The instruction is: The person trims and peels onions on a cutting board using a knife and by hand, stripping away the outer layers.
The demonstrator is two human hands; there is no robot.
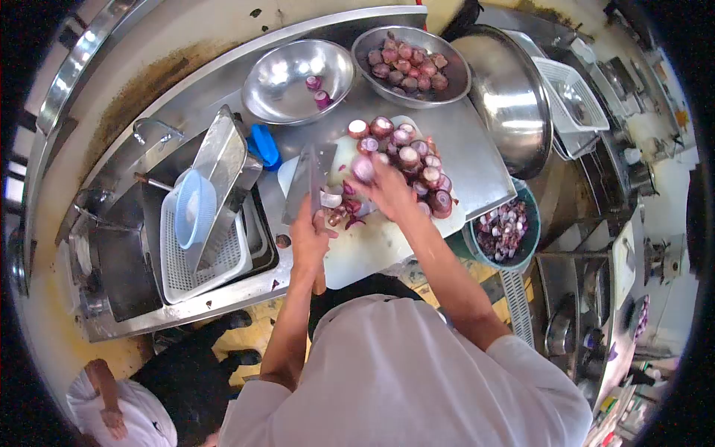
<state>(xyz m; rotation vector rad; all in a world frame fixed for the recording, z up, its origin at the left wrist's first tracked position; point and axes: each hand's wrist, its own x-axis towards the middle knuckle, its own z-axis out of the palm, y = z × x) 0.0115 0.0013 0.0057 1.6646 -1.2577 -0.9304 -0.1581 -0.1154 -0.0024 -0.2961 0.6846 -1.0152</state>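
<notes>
Above the board (pixel 361 255), an onion (pixel 363 169) is pinched by the right hand (pixel 392 195), apparently for trimming. Clearance from the knife (pixel 314 177), clenched in the left hand (pixel 306 237), is needed.

Shot indoors, brightly lit.
Stained brown along the pale wall (pixel 179 37), tiled yellow on the floor (pixel 244 337), lined with metal shelves (pixel 573 256) at right.
</notes>
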